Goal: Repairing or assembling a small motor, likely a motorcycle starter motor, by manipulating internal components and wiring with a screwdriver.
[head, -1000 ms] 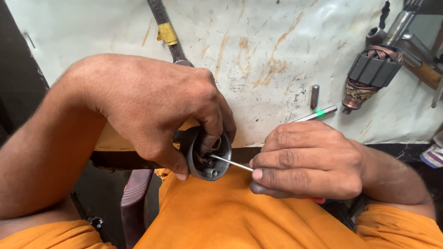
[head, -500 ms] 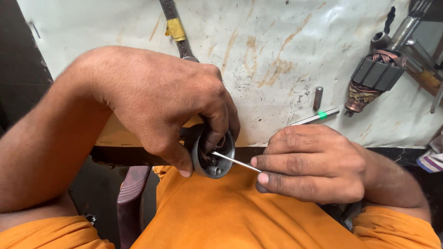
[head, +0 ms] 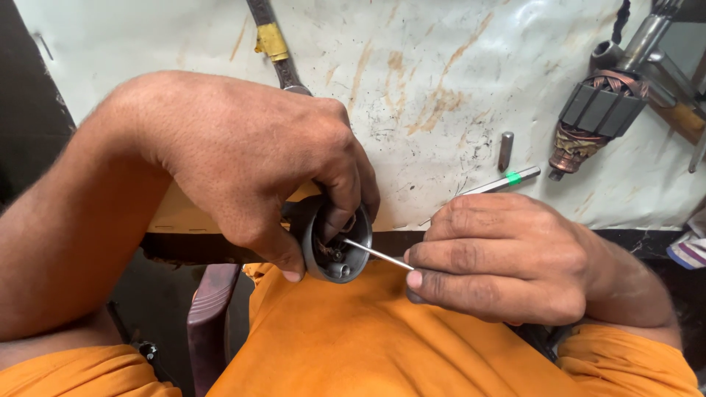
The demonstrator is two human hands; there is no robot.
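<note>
My left hand [head: 243, 162] grips a small round grey metal housing [head: 334, 250], its open face turned toward me over my orange-clad lap. My right hand [head: 507, 257] pinches a thin metal rod [head: 379, 254], and the rod's tip pokes into the housing's opening among small parts inside. The rest of the rod's handle is hidden in my right fist.
A stained white worktop [head: 412, 81] lies ahead. On it are a wrench with yellow tape [head: 273, 44], a small metal bit [head: 505, 151], a thin tool with a green band [head: 507, 179], and a motor armature [head: 596, 117] at the right. A dark red chair edge [head: 209, 301] sits lower left.
The rod's tip has stayed inside the housing while both hands shifted slightly; my left fingers have turned a little around the housing's rim.
</note>
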